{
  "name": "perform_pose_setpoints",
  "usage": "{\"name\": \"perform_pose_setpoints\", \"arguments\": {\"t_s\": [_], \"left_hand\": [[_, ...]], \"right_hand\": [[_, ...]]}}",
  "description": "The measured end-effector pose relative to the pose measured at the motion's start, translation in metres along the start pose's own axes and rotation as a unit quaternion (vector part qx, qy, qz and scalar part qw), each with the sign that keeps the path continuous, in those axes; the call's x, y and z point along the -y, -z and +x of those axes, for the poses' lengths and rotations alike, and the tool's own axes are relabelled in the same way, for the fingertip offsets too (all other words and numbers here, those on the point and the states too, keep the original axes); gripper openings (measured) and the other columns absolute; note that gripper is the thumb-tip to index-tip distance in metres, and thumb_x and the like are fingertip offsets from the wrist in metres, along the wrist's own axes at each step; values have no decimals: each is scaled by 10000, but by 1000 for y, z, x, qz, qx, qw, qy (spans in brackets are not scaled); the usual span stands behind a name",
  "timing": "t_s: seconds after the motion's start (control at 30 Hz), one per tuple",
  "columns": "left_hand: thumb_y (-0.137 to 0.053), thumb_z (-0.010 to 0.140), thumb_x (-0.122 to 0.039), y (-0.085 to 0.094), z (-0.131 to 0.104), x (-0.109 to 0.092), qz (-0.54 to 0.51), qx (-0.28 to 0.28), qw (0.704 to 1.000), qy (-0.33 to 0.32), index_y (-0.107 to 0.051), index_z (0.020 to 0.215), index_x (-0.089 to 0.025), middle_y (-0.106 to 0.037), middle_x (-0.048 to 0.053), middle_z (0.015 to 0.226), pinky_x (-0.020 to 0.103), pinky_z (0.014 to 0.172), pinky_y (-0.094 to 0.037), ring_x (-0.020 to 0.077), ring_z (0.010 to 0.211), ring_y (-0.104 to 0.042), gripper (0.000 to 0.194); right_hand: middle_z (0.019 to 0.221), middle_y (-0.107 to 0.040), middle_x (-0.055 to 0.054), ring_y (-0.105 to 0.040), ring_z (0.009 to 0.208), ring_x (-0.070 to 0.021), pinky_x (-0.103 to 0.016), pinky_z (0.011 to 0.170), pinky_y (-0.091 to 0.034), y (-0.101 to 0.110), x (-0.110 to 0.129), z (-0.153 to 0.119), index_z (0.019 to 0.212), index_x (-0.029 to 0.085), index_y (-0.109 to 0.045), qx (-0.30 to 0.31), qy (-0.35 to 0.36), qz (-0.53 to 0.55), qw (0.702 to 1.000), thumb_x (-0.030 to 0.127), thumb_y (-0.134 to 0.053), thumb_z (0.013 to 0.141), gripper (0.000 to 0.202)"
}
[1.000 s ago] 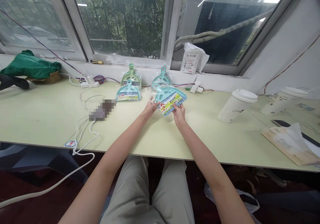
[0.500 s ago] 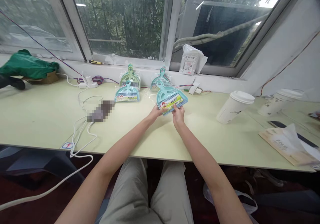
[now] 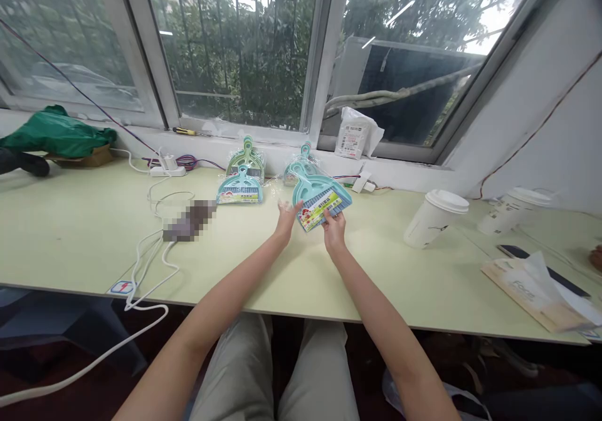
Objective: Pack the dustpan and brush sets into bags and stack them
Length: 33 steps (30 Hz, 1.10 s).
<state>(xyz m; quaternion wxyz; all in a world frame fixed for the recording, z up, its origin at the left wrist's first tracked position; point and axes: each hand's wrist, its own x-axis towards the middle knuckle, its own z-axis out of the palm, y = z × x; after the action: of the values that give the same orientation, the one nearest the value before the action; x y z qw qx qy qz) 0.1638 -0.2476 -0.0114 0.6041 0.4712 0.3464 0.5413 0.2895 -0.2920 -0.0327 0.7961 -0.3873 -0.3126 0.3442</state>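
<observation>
A light-blue dustpan-and-brush set (image 3: 322, 199) in clear wrap, with a yellow and green label, is tilted above the table in front of me. My right hand (image 3: 335, 229) grips its lower edge, thumb on the label side. My left hand (image 3: 285, 223) is at the set's left edge with thumb and fingers apart; whether the thumb touches the wrap I cannot tell. Behind the held set stands another blue dustpan set (image 3: 305, 151), partly hidden. To the left, a blue dustpan set (image 3: 241, 190) stands before green dustpan sets (image 3: 248, 157).
White lidded cups (image 3: 435, 219) stand on the right, near a phone (image 3: 540, 269) and a tissue pack (image 3: 531, 290). White cables (image 3: 149, 264) and a power strip (image 3: 168, 170) lie on the left. A wrapped white package (image 3: 353, 133) sits on the sill.
My left hand has come off the dustpan set's lower edge and opened, shifting slightly left. The right hand keeps its hold. The whole view has tilted up a little.
</observation>
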Motion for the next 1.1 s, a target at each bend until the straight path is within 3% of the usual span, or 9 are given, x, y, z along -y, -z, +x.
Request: {"name": "perform_pose_setpoints", "arguments": {"t_s": [0.07,0.13,0.17,0.27,0.4,0.57,0.73,0.87,1.1], "left_hand": [[-644,785,-494,6,-4,-10,106,-174,974,-99,-90,1474,-251,-191,137,1557,421,1131,-285,257,1443,-196,917],[-614,801,-512,12,-7,-22,223,-236,922,-212,-158,1467,-231,-132,130,1570,432,1164,-195,263,1465,-81,855],[-610,802,-511,15,-9,-28,277,-212,900,-261,-242,1445,-231,-164,120,1563,438,1169,-173,271,1463,-79,791],[-649,777,-471,15,-10,-37,394,-44,847,-355,-488,1305,-234,-303,97,1518,454,1171,-154,304,1444,-149,601],[-578,841,-343,7,-7,-24,444,94,787,-418,-504,1307,-212,-364,99,1489,458,1150,-224,293,1412,-252,490],[-346,923,-147,7,-1,-8,486,51,755,-437,-528,1250,-198,-544,105,1298,372,934,-465,231,1227,-481,377],[-375,921,-122,9,-1,-6,534,55,695,-477,-557,1174,-177,-641,88,963,327,783,-495,206,932,-597,316],[-406,914,-121,6,-5,-5,553,93,639,-526,-603,1083,-165,-639,108,1003,340,788,-484,216,935,-592,263],[-425,913,-145,-3,-9,-3,572,67,671,-468,-634,1044,-183,-599,107,1080,363,826,-457,218,980,-562,250]], "right_hand": [[1175,-638,-75,-616,1069,-172,-311,849,-535,2,0,1,1089,229,-537,-1,2,-8,1000,328,-689,694,435],[1173,-639,-70,-618,1057,-170,-305,837,-537,3,1,3,1083,232,-536,-2,0,-15,1000,332,-692,685,439],[1168,-640,-69,-622,1039,-169,-300,825,-539,3,0,3,1071,230,-541,1,-2,-18,1000,335,-698,676,438],[1107,-661,-64,-642,934,-167,-284,755,-547,0,-1,1,1016,216,-563,26,-11,-42,999,353,-718,655,416],[1010,-681,-49,-638,851,-164,-273,696,-539,-6,-3,-5,974,202,-579,67,-6,-67,996,377,-734,649,400],[934,-684,-38,-631,794,-176,-296,652,-531,-8,-3,-8,950,194,-584,61,-5,-59,996,392,-750,628,413],[857,-683,-20,-617,754,-166,-279,642,-510,-6,-6,-6,897,186,-601,3,0,-72,997,418,-730,635,372],[811,-678,-2,-610,751,-161,-278,684,-505,-5,-7,-3,883,182,-615,-28,15,-87,996,423,-714,641,355],[835,-689,-3,-625,746,-158,-287,705,-510,-6,-6,-5,892,182,-613,-22,13,-65,998,406,-723,638,357]]}}
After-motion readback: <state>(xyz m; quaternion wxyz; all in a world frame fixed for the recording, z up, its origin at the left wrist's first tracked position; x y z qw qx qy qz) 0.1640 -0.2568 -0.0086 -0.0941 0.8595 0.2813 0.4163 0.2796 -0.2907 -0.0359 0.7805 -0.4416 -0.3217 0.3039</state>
